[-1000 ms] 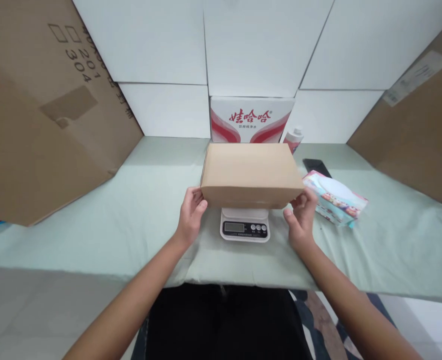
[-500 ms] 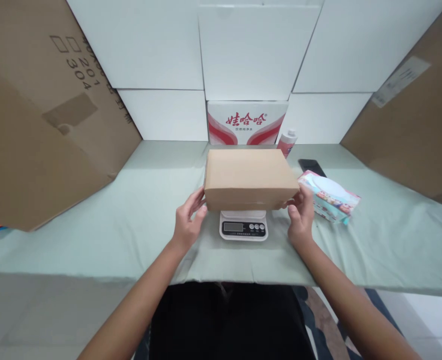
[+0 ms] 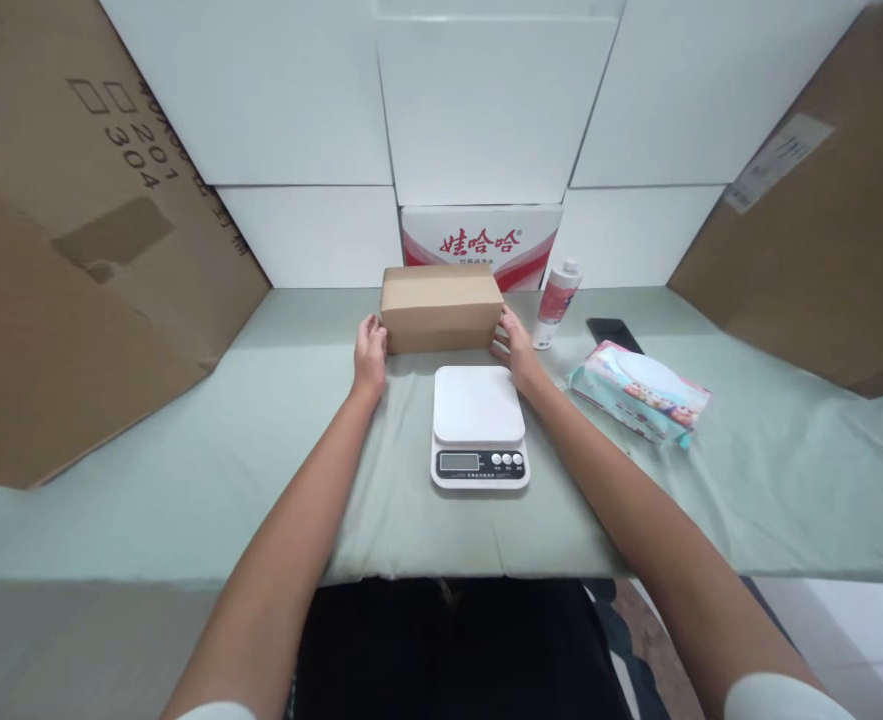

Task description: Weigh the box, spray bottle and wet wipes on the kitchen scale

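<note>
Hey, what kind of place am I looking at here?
Probably a small packing or parcel-weighing station: a digital scale on a cloth-covered table, a brown cardboard box between both hands, and large cartons stacked around.

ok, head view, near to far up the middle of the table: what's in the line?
Kitchen scale → brown cardboard box, with the left hand and right hand at its two ends → red-and-white printed carton against the white wall.

Both arms are bare to above the elbow. White short sleeves (image 3: 775, 695) show at the bottom edge. Dark trousers (image 3: 448, 650) cover the lap.
</note>
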Tool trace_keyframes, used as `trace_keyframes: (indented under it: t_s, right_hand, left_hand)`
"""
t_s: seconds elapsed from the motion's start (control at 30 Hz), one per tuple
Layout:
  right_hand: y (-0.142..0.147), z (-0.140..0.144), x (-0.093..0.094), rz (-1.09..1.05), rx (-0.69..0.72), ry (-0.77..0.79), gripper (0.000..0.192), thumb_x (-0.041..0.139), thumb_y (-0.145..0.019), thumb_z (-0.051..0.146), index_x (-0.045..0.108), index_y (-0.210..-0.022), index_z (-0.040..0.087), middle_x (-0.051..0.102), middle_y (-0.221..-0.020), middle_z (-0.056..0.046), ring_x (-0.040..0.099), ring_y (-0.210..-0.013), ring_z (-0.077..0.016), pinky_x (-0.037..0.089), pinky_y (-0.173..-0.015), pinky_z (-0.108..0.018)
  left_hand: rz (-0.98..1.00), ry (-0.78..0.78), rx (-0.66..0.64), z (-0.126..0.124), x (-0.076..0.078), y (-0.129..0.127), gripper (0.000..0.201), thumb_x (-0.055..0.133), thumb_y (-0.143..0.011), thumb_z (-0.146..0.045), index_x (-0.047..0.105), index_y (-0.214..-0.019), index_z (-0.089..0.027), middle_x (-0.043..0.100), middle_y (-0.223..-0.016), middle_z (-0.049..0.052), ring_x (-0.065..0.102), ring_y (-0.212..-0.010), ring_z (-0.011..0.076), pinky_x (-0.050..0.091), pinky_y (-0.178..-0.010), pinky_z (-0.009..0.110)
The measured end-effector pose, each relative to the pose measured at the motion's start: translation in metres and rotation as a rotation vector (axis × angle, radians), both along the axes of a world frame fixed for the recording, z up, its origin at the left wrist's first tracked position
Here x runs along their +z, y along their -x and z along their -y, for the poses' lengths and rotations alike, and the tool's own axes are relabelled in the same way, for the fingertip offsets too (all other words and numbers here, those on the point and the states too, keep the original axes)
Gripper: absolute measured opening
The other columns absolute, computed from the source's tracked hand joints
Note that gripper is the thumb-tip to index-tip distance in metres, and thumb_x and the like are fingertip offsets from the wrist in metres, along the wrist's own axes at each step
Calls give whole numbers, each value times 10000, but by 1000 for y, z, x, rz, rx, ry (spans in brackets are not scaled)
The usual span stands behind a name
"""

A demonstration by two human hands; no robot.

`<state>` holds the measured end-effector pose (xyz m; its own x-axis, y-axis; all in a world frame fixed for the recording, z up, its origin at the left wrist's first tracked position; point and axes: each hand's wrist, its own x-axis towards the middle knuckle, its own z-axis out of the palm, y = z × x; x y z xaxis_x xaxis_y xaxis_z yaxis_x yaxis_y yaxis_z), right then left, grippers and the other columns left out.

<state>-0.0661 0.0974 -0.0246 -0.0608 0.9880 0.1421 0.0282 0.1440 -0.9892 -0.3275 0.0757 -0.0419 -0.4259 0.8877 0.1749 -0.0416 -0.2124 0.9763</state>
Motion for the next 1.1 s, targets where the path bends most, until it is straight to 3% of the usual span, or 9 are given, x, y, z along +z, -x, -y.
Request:
trace_keyframes:
  t_s: [0.13,0.27,0.53,0.67,0.77,0.83,0.9,1.0,1.1]
  right_hand:
    - [-9,3,-15,-5,-99,-43,744,499,-848,778,588,-1413,302,640,-1397,-78,653,-1170,-240,614,-866,-359]
    - [-10,-6,-21,-53,-66,-19,729,504,-851,776,649,-1358,272,700,-1258,-78,682,-1041,-221,602,-753,-310]
    - [-18,2,-10,-95,34,46,672,464,-894,775,678,-1306,288,667,-1468,-74,715,-1064,-232,599,-842,-351]
    - [-41,22,18,105,-302,-246,475,492,-933,628,670,-1141,240,734,-1254,-105,703,-1083,-260,590,-918,-413]
    - [-57,35,40,324,-674,-433,418,455,-950,490,607,-1221,211,684,-1251,-137,674,-1130,-268,561,-981,-450]
    - [-74,46,52,521,-780,-428,466,426,-953,460,570,-1309,195,648,-1312,-164,650,-1182,-287,537,-1015,-481]
    - [-101,61,61,793,-733,-343,521,467,-939,503,563,-1361,213,644,-1348,-166,603,-1274,-338,487,-1075,-542]
    - [-151,84,67,1250,-492,-67,753,634,-823,661,544,-1455,261,653,-1388,-173,527,-1361,-471,359,-1134,-707]
    - [-193,97,68,1471,-255,155,1031,719,-725,720,424,-1588,240,628,-1441,-214,548,-1343,-519,362,-1128,-733]
  left_hand:
    - [-177,-136,69,19,-4,-1,516,663,-893,-478,543,-1319,-212,527,-1609,191,471,-1554,275,412,-1276,430]
    - [-361,-161,70,32,3,-5,413,617,-940,-382,652,-1291,-167,552,-1598,184,532,-1501,315,522,-1190,459]
    - [-568,-72,26,6,-13,2,567,648,-930,-336,616,-1481,-206,438,-1691,142,461,-1559,325,491,-1239,470]
    - [-601,-16,16,7,-16,5,626,683,-902,-297,582,-1517,-237,377,-1725,139,400,-1594,340,367,-1320,523]
    - [-594,-68,47,12,-14,4,548,675,-890,-288,639,-1435,-252,397,-1717,135,404,-1593,333,405,-1291,539]
    - [-580,-110,80,15,-11,4,479,649,-893,-291,667,-1368,-229,414,-1704,155,423,-1581,337,473,-1235,538]
    - [-562,-148,120,18,-8,3,442,628,-894,-298,670,-1323,-206,420,-1696,178,445,-1563,347,520,-1183,534]
    - [-550,-226,164,22,-4,3,408,623,-894,-324,661,-1283,-206,429,-1691,177,480,-1533,339,519,-1181,520]
    - [-565,-275,159,23,-3,0,391,632,-894,-345,652,-1264,-219,465,-1671,160,516,-1504,321,515,-1187,494]
